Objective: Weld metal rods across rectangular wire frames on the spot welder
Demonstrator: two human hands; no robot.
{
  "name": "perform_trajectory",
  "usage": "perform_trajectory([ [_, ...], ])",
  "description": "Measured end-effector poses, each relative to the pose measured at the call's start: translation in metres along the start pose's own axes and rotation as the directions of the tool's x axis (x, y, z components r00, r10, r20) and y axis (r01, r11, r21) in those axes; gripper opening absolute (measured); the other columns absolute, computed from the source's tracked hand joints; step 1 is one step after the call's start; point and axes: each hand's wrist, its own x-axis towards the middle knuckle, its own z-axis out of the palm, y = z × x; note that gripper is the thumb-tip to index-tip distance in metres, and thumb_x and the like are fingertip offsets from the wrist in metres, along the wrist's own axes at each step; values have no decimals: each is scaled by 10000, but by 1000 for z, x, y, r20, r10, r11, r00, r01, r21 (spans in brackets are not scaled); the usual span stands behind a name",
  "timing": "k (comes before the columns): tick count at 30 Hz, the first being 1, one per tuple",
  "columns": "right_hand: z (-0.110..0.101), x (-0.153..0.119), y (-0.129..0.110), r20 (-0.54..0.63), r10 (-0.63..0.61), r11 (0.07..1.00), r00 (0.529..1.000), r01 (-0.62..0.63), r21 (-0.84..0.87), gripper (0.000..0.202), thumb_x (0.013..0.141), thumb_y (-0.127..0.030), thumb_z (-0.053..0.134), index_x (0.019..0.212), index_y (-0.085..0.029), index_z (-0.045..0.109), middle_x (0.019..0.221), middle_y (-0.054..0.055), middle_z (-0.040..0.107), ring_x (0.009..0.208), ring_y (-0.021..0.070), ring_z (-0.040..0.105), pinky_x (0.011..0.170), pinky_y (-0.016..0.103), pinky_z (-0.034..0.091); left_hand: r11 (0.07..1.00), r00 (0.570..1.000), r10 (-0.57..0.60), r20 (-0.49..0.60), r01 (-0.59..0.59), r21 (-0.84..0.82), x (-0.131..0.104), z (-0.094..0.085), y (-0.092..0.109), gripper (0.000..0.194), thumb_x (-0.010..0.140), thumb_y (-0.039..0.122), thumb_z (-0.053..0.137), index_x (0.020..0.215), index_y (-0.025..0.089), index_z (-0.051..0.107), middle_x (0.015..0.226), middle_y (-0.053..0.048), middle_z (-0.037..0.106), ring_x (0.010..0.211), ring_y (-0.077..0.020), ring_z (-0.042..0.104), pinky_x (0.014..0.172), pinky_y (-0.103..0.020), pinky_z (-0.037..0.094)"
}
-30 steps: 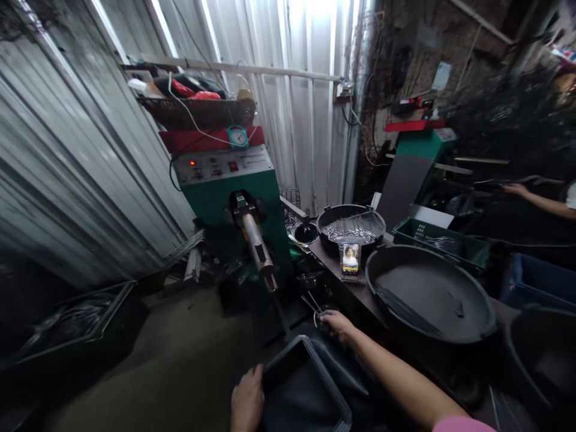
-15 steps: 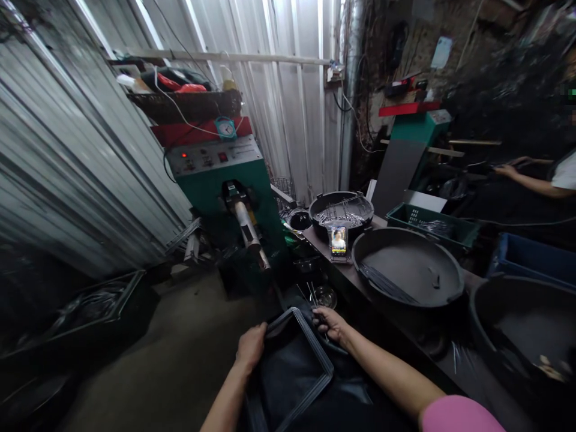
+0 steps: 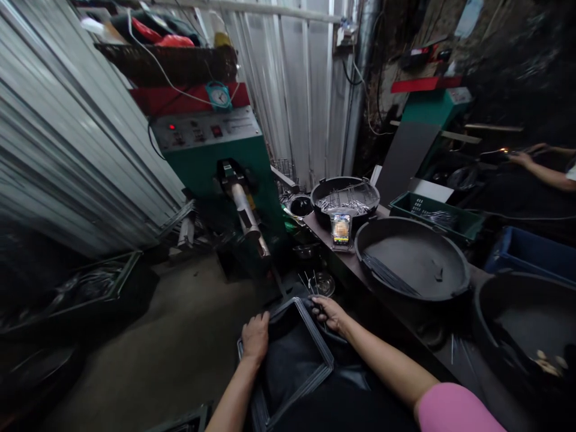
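Two bare hands grip our dark rectangular tray (image 3: 292,360): left hand (image 3: 255,337) curled over its near-left rim, right hand (image 3: 330,313) closed on the far corner. Loose metal rods (image 3: 310,281) just beyond our right fingers could snag and tip it. Beyond them, the green machine (image 3: 216,162) and black pans (image 3: 411,259) crowd the space.

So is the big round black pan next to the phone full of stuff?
No, the big round pan is mostly bare inside, with only a small bundle of thin rods and one little piece lying on its bottom.
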Motion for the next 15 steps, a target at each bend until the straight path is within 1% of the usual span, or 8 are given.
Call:
perform_trajectory([
  [3, 2, 0, -1, -9, 11, 1000, 1000, -11, -14, 108, 684, -152, 543, 790, -143, 530, 579, -36, 456, 393, 22, 386, 299, 95, 133, 1000, 1000, -20, -21, 20, -12, -1, 0, 0, 342, 794, 80, 297, 1020, 189, 529, 922, -82, 579, 866, -182, 513, 696, -303, 354],
  [6, 1, 1, -2, -2, 22, 1000, 1000, -22, -19, 123, 679, -152, 550, 801, -144, 534, 581, -36, 454, 399, 23, 388, 300, 95, 135, 999, 999, -37, 5, 38, -39, 0, -3, 1, 341, 787, 79, 307, 1016, 186, 535, 928, -85, 583, 870, -181, 510, 700, -300, 357],
  [8, -3, 3, -4, 11, 35, 999, 999, -35, -18, 127, 682, -165, 557, 805, -147, 535, 584, -34, 452, 406, 26, 391, 299, 95, 138, 996, 999, -30, 42, 33, -78, 0, -7, 0, 341, 787, 100, 324, 1052, 184, 521, 954, -87, 586, 881, -179, 514, 710, -299, 363],
  [10, -7, 6, -6, 30, 51, 999, 998, -51, -16, 121, 691, -183, 558, 804, -148, 536, 583, -30, 448, 411, 30, 390, 297, 96, 141, 991, 999, -34, 31, 38, -131, -3, -12, -6, 356, 796, 157, 345, 1124, 181, 478, 1009, -93, 579, 920, -181, 512, 744, -306, 366],
  [11, -9, 7, -7, 40, 59, 998, 997, -58, -15, 118, 696, -190, 558, 804, -147, 537, 584, -28, 447, 413, 32, 389, 296, 96, 143, 987, 998, -62, 6, 62, -152, -6, -13, -11, 372, 803, 197, 348, 1161, 175, 450, 1040, -100, 569, 944, -187, 507, 759, -313, 367],
  [13, -13, 10, -8, 57, 67, 998, 996, -66, -12, 112, 706, -200, 557, 803, -147, 539, 590, -22, 446, 418, 35, 389, 295, 96, 149, 969, 984, -176, -32, 167, -184, -15, -14, -24, 414, 819, 292, 329, 1197, 150, 418, 1076, -123, 552, 968, -211, 503, 752, -330, 382],
  [15, -14, 13, -8, 72, 68, 998, 995, -67, -9, 111, 709, -200, 564, 805, -147, 543, 597, -18, 446, 429, 38, 396, 299, 96, 164, 929, 953, -303, 1, 296, -222, -24, -11, -37, 448, 823, 368, 299, 1168, 125, 448, 1051, -136, 562, 928, -231, 527, 707, -332, 406],
])
